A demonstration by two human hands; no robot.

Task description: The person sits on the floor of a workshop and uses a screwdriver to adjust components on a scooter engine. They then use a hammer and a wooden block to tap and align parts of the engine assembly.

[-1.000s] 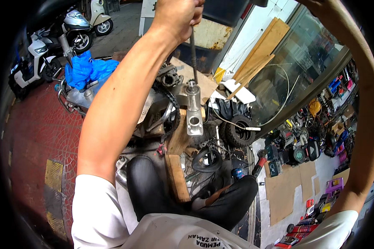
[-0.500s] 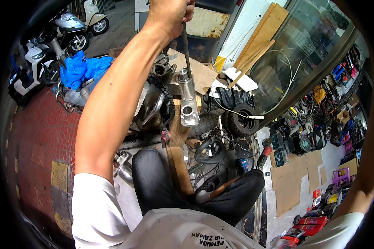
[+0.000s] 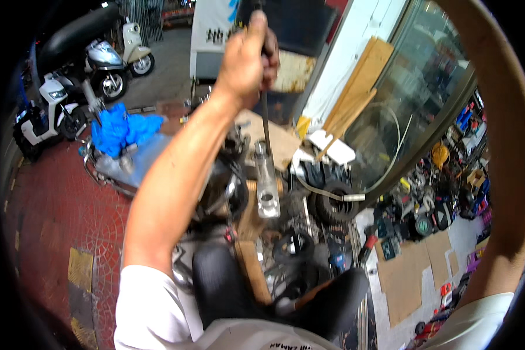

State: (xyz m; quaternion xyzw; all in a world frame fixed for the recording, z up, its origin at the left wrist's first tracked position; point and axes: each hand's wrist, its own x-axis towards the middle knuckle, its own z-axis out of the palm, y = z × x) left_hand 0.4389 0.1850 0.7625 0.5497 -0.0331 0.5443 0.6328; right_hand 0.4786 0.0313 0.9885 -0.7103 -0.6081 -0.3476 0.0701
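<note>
My left hand (image 3: 252, 65) is closed round a slim dark metal rod (image 3: 266, 119), thumb lying upward along it. The rod's lower end meets the top of a silver metal part (image 3: 266, 175), a tube with a flat, holed end; whether it goes inside or rests beside the tube cannot be told. Beneath stands a wooden block (image 3: 252, 269), between my bent knees. My right arm (image 3: 510, 146) is raised and curves up along the right rim; its hand is out of the picture.
Greasy engine parts (image 3: 224, 186) crowd the left of the metal part. Small tyres (image 3: 336, 201), a blue power tool (image 3: 338, 261) and cardboard (image 3: 405, 283) lie to the right. Scooters (image 3: 58, 114) and a blue plastic bag (image 3: 119, 129) are far left. A glass pane (image 3: 402, 105) stands at the right.
The view has tilted up, so the scene sits lower and my left hand shows more fully, still gripping the rod. My right arm now reaches higher along the right rim.
</note>
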